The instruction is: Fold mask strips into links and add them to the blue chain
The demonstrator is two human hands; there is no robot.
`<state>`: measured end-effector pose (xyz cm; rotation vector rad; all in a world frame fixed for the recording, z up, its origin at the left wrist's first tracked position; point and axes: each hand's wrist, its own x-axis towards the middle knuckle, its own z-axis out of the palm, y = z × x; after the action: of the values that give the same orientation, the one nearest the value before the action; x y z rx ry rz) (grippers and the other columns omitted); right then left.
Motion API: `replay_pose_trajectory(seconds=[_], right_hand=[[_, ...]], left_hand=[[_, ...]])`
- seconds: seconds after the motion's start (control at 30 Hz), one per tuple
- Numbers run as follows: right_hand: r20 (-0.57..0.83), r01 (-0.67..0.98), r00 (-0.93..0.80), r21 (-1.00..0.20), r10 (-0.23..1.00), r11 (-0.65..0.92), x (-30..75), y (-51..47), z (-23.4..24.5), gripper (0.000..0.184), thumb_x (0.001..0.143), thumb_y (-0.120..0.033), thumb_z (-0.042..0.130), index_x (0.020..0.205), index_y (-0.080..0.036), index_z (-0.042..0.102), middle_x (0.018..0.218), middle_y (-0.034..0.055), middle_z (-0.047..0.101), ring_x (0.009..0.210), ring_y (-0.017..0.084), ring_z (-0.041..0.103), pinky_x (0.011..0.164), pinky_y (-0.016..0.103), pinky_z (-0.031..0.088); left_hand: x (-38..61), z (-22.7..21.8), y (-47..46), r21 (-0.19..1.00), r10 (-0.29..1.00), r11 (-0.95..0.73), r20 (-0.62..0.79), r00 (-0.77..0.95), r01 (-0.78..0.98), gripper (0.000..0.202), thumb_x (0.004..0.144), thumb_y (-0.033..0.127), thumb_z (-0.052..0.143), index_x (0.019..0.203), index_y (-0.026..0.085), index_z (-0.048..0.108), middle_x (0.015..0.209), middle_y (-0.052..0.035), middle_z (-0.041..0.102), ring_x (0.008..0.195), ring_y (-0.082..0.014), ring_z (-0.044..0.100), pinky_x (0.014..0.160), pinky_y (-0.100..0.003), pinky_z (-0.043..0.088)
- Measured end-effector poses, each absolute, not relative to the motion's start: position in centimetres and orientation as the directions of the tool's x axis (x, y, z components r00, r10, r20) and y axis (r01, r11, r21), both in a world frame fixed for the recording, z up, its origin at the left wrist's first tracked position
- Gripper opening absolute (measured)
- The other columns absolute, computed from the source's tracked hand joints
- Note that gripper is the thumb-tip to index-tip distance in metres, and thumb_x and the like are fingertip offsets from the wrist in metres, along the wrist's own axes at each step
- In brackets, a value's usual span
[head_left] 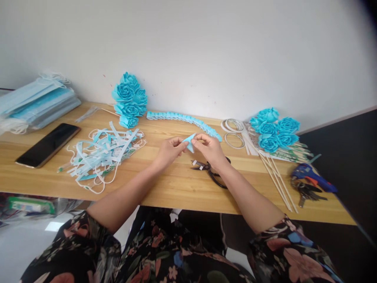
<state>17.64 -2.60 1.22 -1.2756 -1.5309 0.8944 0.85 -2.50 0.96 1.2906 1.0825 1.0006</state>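
Between my two hands, above the middle of the wooden table, is a small folded piece of light blue mask fabric. My left hand pinches its left side, and my right hand pinches its right side. Black-handled scissors lie below, partly hidden by my right wrist, with small white scraps on the blades. Behind my hands, a curved row of folded blue pieces stretches along the table.
At left lie stacked face masks, a phone and a heap of cut strips. Blue fabric roses stand by the wall. At right are tape rolls, more roses on sticks, a blue glue gun and keys.
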Motion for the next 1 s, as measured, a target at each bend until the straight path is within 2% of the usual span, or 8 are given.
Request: replay_pose_trajectory(seconds=[0.23, 0.57, 0.73, 1.0], right_hand=[[0.155, 0.263, -0.055, -0.951, 0.986, 0.165, 17.59, -2.72, 1.25, 0.021, 0.076, -0.039, 0.068, 0.069, -0.021, 0.061, 0.068, -0.0011, 0.063, 0.066, 0.014, 0.056, 0.066, 0.029, 0.047], [0.133, 0.221, -0.035, -0.966, 0.991, 0.137, 17.6, -2.54, 0.87, 0.02, 0.074, -0.039, 0.069, 0.071, -0.021, 0.061, 0.068, -0.0018, 0.062, 0.064, 0.013, 0.054, 0.064, 0.028, 0.045], [0.152, 0.22, -0.043, -0.963, 0.987, 0.158, 17.72, -2.56, 0.99, 0.023, 0.08, -0.042, 0.065, 0.074, -0.02, 0.064, 0.071, -0.0011, 0.064, 0.069, 0.014, 0.055, 0.069, 0.028, 0.045], [0.137, 0.252, -0.048, -0.957, 0.989, 0.145, 17.75, -2.76, 1.33, 0.023, 0.076, -0.041, 0.069, 0.069, -0.02, 0.062, 0.067, -0.002, 0.061, 0.064, 0.013, 0.052, 0.065, 0.028, 0.043]], left_hand=[[0.79, 1.1, -2.62, 0.999, 0.978, 0.045, -0.044, 0.205, -0.001, 0.026, 0.076, 0.039, 0.068, 0.068, 0.016, 0.059, 0.06, 0.0007, 0.06, 0.051, -0.0072, 0.045, 0.052, -0.022, 0.036], [0.85, 1.32, -2.67, 0.998, 0.976, 0.059, -0.057, 0.209, -0.007, 0.023, 0.076, 0.035, 0.067, 0.066, 0.016, 0.059, 0.06, 0.0008, 0.06, 0.05, -0.0065, 0.045, 0.051, -0.021, 0.036], [0.8, 1.38, -2.68, 0.999, 0.976, 0.044, -0.043, 0.213, 0.0, 0.023, 0.078, 0.034, 0.067, 0.066, 0.016, 0.058, 0.06, 0.0006, 0.06, 0.05, -0.0069, 0.044, 0.052, -0.021, 0.036], [0.77, 1.43, -2.7, 0.999, 0.972, 0.049, -0.052, 0.228, 0.021, 0.022, 0.077, 0.033, 0.067, 0.066, 0.016, 0.06, 0.06, 0.0002, 0.06, 0.051, -0.0078, 0.045, 0.053, -0.022, 0.037]])
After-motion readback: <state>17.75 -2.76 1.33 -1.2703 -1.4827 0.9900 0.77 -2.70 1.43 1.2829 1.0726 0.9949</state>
